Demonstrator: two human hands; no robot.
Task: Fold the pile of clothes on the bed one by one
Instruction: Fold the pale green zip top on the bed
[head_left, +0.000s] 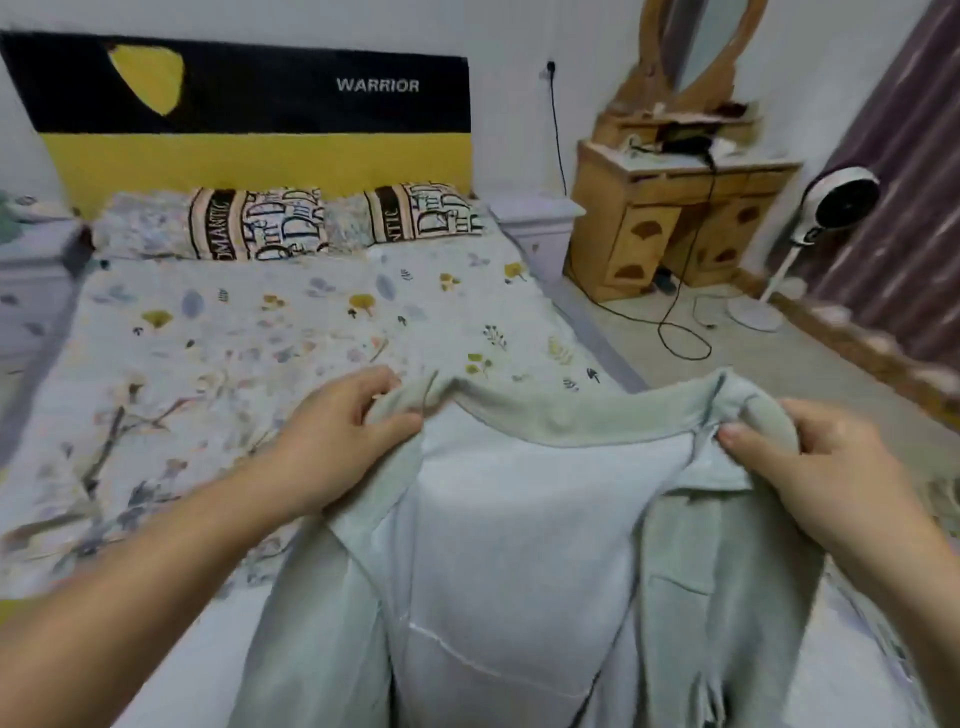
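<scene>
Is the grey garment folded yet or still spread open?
Spread open: left hand and right hand hold the grey garment up by its collar.

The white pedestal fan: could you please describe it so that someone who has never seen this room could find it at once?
Start at the wooden dressing table with the oval mirror, right of the bed with the floral sheet. Just right of it, before the purple curtain, stands the white pedestal fan. Its round head on a thin pole and disc base is the only white appliance on the floor.

Pale green jacket (519, 545), held up by its collar: left hand (337, 436) and right hand (815, 467) each pinch a collar end. Behind: bed (260, 322) with floral sheet, two pillows (260, 223).
</scene>
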